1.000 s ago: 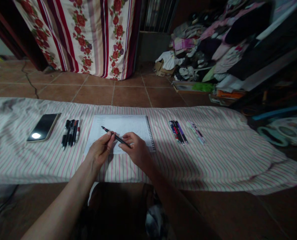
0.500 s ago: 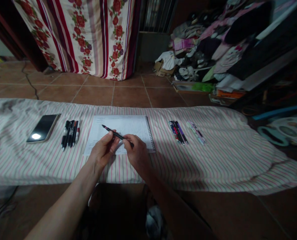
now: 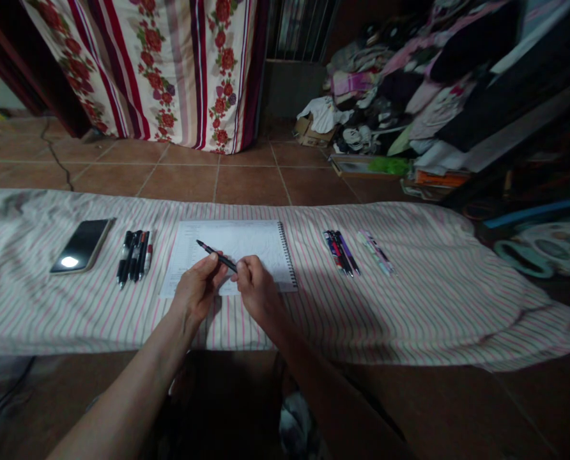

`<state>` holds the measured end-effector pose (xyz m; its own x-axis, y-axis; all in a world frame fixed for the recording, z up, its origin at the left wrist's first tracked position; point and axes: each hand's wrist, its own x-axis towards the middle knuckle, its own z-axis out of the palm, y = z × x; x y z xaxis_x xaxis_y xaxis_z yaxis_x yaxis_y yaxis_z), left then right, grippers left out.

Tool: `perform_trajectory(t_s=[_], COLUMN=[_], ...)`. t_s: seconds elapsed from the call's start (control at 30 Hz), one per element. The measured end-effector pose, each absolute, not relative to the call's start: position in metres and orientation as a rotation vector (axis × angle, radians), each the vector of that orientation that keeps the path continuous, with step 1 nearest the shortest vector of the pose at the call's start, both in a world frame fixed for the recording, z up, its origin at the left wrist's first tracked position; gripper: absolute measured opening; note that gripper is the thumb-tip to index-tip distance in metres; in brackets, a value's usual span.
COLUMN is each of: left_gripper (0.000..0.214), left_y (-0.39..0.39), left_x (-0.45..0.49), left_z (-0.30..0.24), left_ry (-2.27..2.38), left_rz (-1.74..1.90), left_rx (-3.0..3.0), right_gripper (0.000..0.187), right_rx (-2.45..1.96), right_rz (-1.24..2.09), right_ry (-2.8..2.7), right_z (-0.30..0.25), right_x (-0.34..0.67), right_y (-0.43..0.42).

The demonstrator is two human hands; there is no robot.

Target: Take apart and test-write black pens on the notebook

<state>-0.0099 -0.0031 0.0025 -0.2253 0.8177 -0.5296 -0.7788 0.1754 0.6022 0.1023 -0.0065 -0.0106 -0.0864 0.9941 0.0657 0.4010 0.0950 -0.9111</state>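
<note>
A dark pen [image 3: 208, 248] is held aslant above an open spiral notebook [image 3: 261, 239], its tip toward the upper left. My left hand [image 3: 201, 284] pinches the pen's middle between thumb and fingers. Around its right end my right hand [image 3: 256, 284] is closed, and that end is hidden in the fingers. Left of the notebook lies a row of several pens and markers [image 3: 134, 255]. To the right are a group of dark, red and purple pens [image 3: 341, 253] and a pair of pale pens [image 3: 377, 253].
A smartphone [image 3: 82, 246] lies at the left on the striped cloth [image 3: 433, 294] covering the table. Beyond the table are a tiled floor [image 3: 246, 179], a flowered curtain [image 3: 184, 76] and a heap of clothes [image 3: 395, 83] at the right.
The fingers of my right hand have closed further over the pen's right end, which showed beyond them before. The left hand and the pen have barely moved.
</note>
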Motion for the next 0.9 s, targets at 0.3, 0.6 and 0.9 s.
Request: perform_trajectory(t_s=[0.3,0.6,0.9], left_gripper=[0.014,0.015,0.021], left_y=[-0.005,-0.006,-0.003], left_x=[-0.014,-0.006,-0.01], left_z=[-0.002,-0.002,0.002], left_ry=[0.953,0.991,1.035], left_rz=[1.39,1.458,1.527], left_rx=[0.043,0.119,0.032], right_gripper=[0.013,0.036,0.012], right_rx=[-1.354,-1.392,-1.336], right_rz=[0.988,1.202,0.821], right_ry=[-1.553,-1.448,-1.603], right_z=[-0.008,-0.019,-0.005], right_x=[0.103,0.097,0.099], right_y=[-0.008,-0.004,-0.01])
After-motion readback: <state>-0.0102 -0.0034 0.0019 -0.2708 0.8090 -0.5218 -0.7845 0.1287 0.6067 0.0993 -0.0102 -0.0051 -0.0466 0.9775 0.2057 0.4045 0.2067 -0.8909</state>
